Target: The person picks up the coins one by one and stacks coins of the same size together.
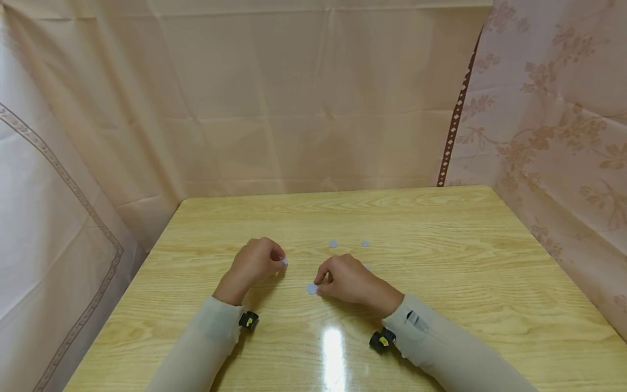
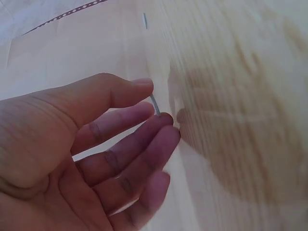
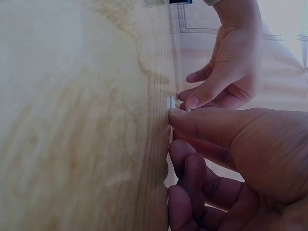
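Note:
Between the thumb and fingertips of my left hand (image 1: 252, 264) is a small pale round disc (image 1: 284, 261). In the left wrist view this disc (image 2: 154, 104) shows edge-on as a thin strip, pinched over the table. My right hand (image 1: 348, 280) holds another pale disc (image 1: 312, 288) by its right edge, with thumb and index finger, at the tabletop. The right wrist view shows that disc (image 3: 171, 102) at the thumb tip, low by the wood. Behind the right hand lie two more discs, a left one (image 1: 333, 244) and a right one (image 1: 364, 244).
Part of a further pale disc (image 1: 368, 267) peeks out behind the right hand. The wood-grain table (image 1: 441, 234) has cloth hangings (image 1: 294, 98) behind it and on both sides. A bright light reflection (image 1: 333, 356) shows near the front. Small black devices (image 1: 249, 320) sit at the wrists.

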A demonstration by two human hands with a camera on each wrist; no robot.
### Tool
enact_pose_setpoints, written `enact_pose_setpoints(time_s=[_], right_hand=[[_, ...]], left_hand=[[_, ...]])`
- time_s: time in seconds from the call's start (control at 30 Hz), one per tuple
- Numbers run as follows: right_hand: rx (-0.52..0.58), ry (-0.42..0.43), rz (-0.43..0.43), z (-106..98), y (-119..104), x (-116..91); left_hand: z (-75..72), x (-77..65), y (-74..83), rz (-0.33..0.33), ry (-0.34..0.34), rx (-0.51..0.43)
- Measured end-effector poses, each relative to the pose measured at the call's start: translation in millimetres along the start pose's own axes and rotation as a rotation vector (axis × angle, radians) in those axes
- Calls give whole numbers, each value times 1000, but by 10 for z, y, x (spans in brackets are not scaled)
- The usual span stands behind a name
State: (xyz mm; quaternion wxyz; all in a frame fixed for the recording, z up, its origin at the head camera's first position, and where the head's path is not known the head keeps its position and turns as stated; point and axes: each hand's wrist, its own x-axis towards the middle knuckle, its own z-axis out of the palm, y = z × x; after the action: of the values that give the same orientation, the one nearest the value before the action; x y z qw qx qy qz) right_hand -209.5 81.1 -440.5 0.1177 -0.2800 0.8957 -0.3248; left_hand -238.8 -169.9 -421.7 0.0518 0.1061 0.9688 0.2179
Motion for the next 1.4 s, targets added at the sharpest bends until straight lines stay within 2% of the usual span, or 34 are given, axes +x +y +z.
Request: enact_pose_setpoints(time_s=[0.27, 0.5, 0.9, 1.17, 1.4], right_hand=[[-1, 1, -8, 7, 27, 4], [-4, -2, -16, -6, 17, -3], [13, -4, -8, -8, 9, 4], [-4, 5, -16, -9, 5, 0], [-21, 5, -22, -13, 3, 5]], left_hand=[[-2, -3, 75, 61, 13, -63], [7, -26, 166, 76, 7, -96], [10, -100, 319, 137, 13, -99], [72, -134, 366, 195, -14, -122], [128, -148, 407, 207, -57, -136]])
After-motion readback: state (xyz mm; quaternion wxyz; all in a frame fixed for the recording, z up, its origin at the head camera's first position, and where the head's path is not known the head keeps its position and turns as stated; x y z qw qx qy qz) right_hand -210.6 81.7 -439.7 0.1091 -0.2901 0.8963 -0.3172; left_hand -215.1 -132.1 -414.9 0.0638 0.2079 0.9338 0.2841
